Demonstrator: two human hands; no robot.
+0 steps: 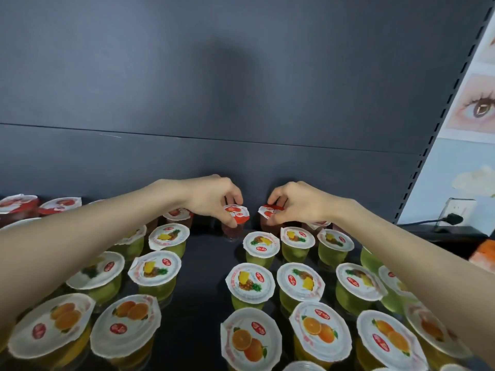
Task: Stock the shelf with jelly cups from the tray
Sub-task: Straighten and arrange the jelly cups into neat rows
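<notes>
The person is holding one small jelly cup in each of the hands at the back of the shelf, toward twelve o'clock, just in front of the dark back panel. The left hand is pinching a red-lidded cup across its rim, thumb on the near edge and fingers curled over the far edge. Whether the clear base is resting on the shelf or hanging just above it cannot be told. The right hand is gripping a second red-lidded cup the same way, with the cup tilted. The two cups are sitting close together but apart. Toward six o'clock, pineapple cups and then orange cups are filling the nearer rows, and more red cups are lining the back at nine o'clock. The tray is not showing

These cups are looking light, with thin clear walls that are probably giving under a hard squeeze and may be slippery. The foil lids are crinkling at loose edges, so pulling on them is likely risking a peel. The rim just under the lid is probably the stiffest part, which is making a top pinch across it the sound hold. The bases are narrowing, so a nudge from a forearm over the rows could be tipping neighbours
</notes>
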